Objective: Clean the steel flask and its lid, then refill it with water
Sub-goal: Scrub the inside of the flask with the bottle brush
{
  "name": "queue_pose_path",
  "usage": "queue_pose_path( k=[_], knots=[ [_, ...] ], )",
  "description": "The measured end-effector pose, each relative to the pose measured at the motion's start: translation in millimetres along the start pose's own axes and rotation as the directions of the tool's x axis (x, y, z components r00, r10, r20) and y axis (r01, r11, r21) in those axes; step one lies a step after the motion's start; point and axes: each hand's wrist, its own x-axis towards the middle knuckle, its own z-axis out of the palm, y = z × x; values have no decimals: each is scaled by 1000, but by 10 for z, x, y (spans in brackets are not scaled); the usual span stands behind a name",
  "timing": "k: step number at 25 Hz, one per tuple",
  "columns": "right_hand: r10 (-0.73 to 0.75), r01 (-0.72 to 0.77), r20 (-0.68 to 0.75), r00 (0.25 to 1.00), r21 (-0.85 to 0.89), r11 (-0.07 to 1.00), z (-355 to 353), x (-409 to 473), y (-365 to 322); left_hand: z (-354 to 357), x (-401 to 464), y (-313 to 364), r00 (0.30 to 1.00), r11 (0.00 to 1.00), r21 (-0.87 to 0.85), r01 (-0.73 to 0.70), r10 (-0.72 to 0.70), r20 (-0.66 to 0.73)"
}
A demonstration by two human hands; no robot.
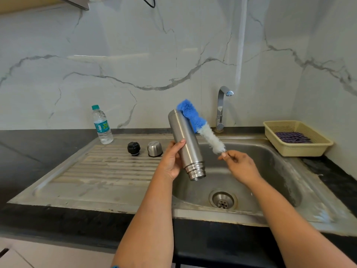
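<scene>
Bright, even, diffuse light; shadows soft and faint. Pale glare streaks on the wall (108, 57) above and left of the grip. Soft sheen on the flask (185, 140). Wide-angle bowing at the edges: bench (38, 144) line curves. Focus slightly soft overall.

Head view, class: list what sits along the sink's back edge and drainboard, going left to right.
Water bottle → black stopper → steel cap → tap → beige basket

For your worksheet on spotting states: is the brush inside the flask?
No: the brush lies along the outside of the flask.
</scene>
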Motion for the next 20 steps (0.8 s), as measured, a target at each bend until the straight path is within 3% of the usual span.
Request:
queue_pose_path(
  k=[2,7,9,12,14,16,20],
  knots=[
    [26,-29,90,996,33,999,-135,-44,13,-28,38,-5,999,998,-46,-47,46,-6],
    [98,-127,345,933,62,990,-510,-141,171,-244,59,163,991,914,-386,-129,104,-86],
    [108,-139,345,932,65,988,-488,-140,159,-252,37,181,992,930,-345,-127,126,-26],
    [68,-85,153,986,110,990,-315,-63,11,-108,-36,99,992,994,-98,-56,67,107],
    [50,-60,71,996,140,988,-229,-33,-42,-59,-79,63,987,1000,-20,-21,24,162],
    [54,-75,134,989,158,985,-259,-49,0,-69,-98,98,987,997,-69,-22,33,155],
    [135,-190,362,922,123,974,-572,-190,191,-220,-2,154,998,944,-323,-66,68,-4]
  ],
)
